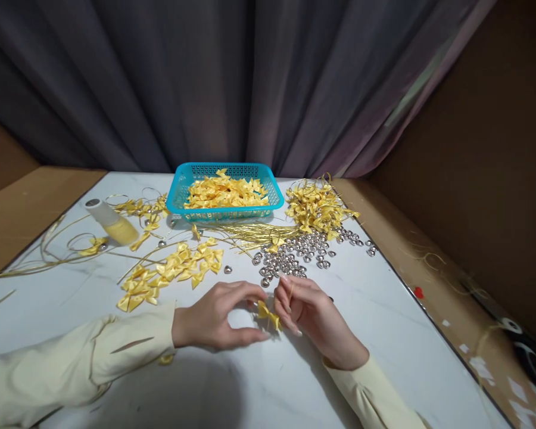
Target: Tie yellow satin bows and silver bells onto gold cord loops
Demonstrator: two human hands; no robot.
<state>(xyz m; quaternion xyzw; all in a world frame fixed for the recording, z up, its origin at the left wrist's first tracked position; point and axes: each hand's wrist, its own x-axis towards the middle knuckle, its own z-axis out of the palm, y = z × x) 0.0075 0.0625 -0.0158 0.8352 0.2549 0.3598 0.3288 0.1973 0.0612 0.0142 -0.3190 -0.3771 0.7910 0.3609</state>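
Note:
A yellow ribbon bow lies between my two hands, just above the white tabletop or on it; I cannot tell which. My left hand curves around the bow's left side, thumb and fingers apart, not visibly gripping it. Fingers bent, my right hand pinches a thin gold cord beside the bow. Most of that cord is hidden by the fingers. Beyond the right hand are many silver heart-shaped beads. Loose yellow bows are spread out past my left hand.
A blue basket full of yellow bows stands at the back. Right of it is a heap of corded bows, with gold cords in front. A bottle of yellowish liquid leans at left. Black-handled scissors lie far right.

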